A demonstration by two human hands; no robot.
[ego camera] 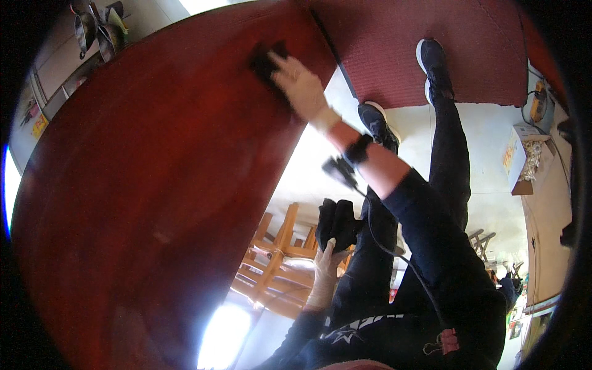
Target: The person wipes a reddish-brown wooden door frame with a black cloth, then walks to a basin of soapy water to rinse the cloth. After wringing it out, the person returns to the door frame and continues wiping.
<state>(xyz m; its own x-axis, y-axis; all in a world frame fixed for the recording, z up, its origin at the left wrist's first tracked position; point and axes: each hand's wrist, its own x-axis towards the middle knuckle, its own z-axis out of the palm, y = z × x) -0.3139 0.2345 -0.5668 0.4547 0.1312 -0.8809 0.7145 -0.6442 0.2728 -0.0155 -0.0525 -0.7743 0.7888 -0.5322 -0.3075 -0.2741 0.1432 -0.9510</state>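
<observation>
My right hand (300,90), in a pale glove, reaches across to a large dark red, glossy surface (175,152) on the left. Its fingers hold a black pad or cloth (263,62) against that surface; motion blur hides its exact kind. Lower down, my left hand (325,270), also gloved, grips a folded black cloth item (337,224) in front of my legs. It could be a cloth or a glove; I cannot tell which. A black strap (359,149) with a small dark device (340,171) and a cable is on my right wrist.
Wooden chairs (277,259) stand beyond the red surface's lower edge. A ribbed dark red mat (393,64) lies under one shoe. To the right is an open cardboard box (522,157) with pale contents. Several dark pan-like things (99,34) hang at upper left.
</observation>
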